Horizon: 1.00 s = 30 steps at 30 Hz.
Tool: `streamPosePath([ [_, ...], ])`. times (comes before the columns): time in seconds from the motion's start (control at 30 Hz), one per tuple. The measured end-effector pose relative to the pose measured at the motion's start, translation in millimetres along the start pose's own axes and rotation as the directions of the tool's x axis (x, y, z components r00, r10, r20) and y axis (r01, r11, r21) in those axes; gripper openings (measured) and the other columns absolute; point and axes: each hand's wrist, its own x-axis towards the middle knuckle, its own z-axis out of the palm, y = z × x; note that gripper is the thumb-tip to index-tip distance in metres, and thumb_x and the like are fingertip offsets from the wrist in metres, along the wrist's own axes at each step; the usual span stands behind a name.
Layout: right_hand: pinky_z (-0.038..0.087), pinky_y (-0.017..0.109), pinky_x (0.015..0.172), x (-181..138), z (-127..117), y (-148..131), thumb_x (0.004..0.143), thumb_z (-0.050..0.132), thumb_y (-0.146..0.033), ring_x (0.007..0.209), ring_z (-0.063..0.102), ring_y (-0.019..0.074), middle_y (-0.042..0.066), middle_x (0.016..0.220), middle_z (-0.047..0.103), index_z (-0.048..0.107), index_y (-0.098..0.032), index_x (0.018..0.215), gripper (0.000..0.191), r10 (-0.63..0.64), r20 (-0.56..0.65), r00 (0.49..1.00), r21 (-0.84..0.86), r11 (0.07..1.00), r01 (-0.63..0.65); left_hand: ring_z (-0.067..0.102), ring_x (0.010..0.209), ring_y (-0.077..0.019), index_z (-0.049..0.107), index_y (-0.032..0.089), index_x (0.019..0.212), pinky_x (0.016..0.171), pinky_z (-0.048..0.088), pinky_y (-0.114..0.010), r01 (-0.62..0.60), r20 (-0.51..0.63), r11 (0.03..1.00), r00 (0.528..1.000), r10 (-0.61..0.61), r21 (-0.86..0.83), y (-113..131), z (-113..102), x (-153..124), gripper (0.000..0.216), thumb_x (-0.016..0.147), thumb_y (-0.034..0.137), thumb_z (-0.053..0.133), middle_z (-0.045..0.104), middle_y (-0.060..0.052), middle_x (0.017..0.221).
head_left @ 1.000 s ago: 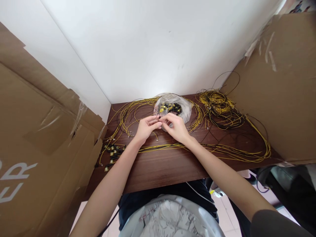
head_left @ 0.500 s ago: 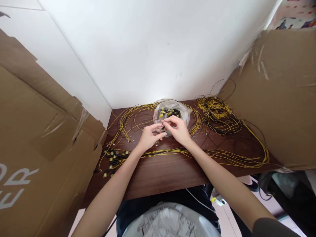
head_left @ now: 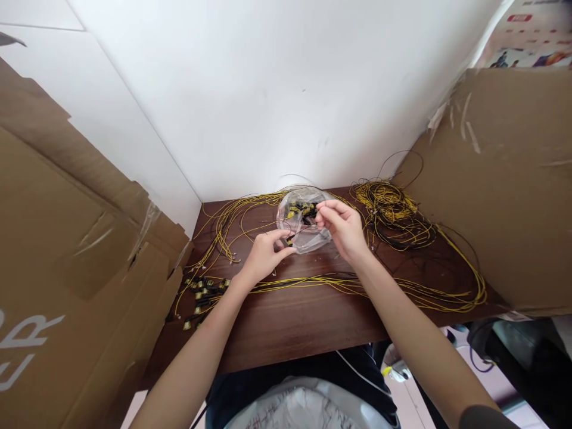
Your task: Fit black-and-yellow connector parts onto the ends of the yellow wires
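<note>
My left hand point(head_left: 267, 252) is closed in a pinch on a small black-and-yellow connector point(head_left: 290, 241), in front of a clear plastic bag. To its right and slightly higher, my right hand point(head_left: 343, 225) pinches a thin black wire point(head_left: 304, 230) that runs from the connector; its very end is hidden by the fingers. The open plastic bag point(head_left: 313, 241) lies behind and between both hands, with several black-and-yellow connectors point(head_left: 302, 210) inside. Under my forearms passes a long bundle of yellow and black wires point(head_left: 308, 280).
Wires with connectors point(head_left: 201, 295) lie at the left of the brown table point(head_left: 295, 333). A tangled wire heap point(head_left: 388, 205) sits at the back right. Cardboard point(head_left: 89, 238) walls the left side, more cardboard point(head_left: 513, 196) the right, and a white wall point(head_left: 268, 89) the back. A lined bin point(head_left: 308, 408) stands below.
My hands have drawn apart: the right moved right, stretching the black wire, while the left shifted slightly left and down. The view has tilted up a little.
</note>
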Motion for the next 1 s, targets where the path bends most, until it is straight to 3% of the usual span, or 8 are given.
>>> streamPosePath([
  [0.17, 0.041, 0.021, 0.052, 4.6, -26.8, -40.2, 0.073, 0.064, -0.024, 0.053, 0.047, 0.0065, -0.005, 0.059, 0.053, 0.063, -0.02, 0.082, 0.01, -0.053, -0.026, 0.998, 0.086, 0.995, 0.055, 0.058, 0.06, -0.0118, 0.065, 0.014, 0.1, 0.066, 0.047, -0.025, -0.035, -0.054, 0.996, 0.998, 0.039, 0.084, 2.6, -18.3, -3.3, 0.033, 0.07, 0.026, 0.07, 0.068, -0.002, 0.075],
  [0.5, 0.037, 0.023, 0.049, 3.2, -80.0, -112.0, 0.064, 0.065, -0.01, 0.054, 0.048, 0.0084, 0.0, 0.057, 0.056, 0.067, -0.014, 0.076, 0.013, -0.204, -0.199, 0.958, 0.006, 0.978, 0.21, 0.056, 0.059, -0.0101, 0.065, 0.017, 0.101, 0.067, 0.046, -0.024, 0.009, -0.048, 0.984, 0.999, -0.001, 0.177, 18.7, -46.1, -28.8, 0.028, 0.074, 0.027, 0.066, 0.068, -0.001, 0.083],
  [0.67, 0.036, 0.026, 0.049, -11.0, -88.6, -122.3, 0.061, 0.067, -0.011, 0.053, 0.048, 0.0105, -0.001, 0.051, 0.053, 0.066, -0.016, 0.072, 0.012, -0.229, -0.127, 0.965, -0.114, 0.97, 0.216, 0.055, 0.058, -0.0102, 0.065, 0.019, 0.102, 0.067, 0.046, -0.023, 0.023, -0.064, 0.976, 0.998, -0.009, 0.215, 25.4, -46.0, -45.1, 0.029, 0.075, 0.03, 0.065, 0.067, 0.0, 0.078],
  [0.8, 0.035, 0.027, 0.048, -19.2, -87.1, -120.4, 0.059, 0.071, -0.013, 0.047, 0.047, 0.0103, -0.003, 0.048, 0.052, 0.062, -0.018, 0.067, 0.013, -0.313, -0.146, 0.938, -0.288, 0.921, 0.263, 0.053, 0.055, -0.0104, 0.065, 0.019, 0.102, 0.062, 0.045, -0.023, 0.035, -0.062, 0.972, 0.998, -0.021, 0.231, 23.9, -43.9, -56.4, 0.028, 0.075, 0.03, 0.064, 0.063, 0.001, 0.068],
  [1.0, 0.038, 0.027, 0.049, -22.4, -89.2, -107.1, 0.072, 0.068, -0.03, 0.05, 0.048, 0.0108, -0.001, 0.05, 0.05, 0.062, -0.016, 0.068, 0.015, -0.257, -0.2, 0.945, -0.243, 0.948, 0.206, 0.052, 0.056, -0.0098, 0.064, 0.018, 0.1, 0.058, 0.044, -0.021, 0.04, -0.048, 0.977, 0.998, -0.03, 0.209, 22.0, -42.4, -74.5, 0.025, 0.077, 0.027, 0.063, 0.065, -0.001, 0.078],
])
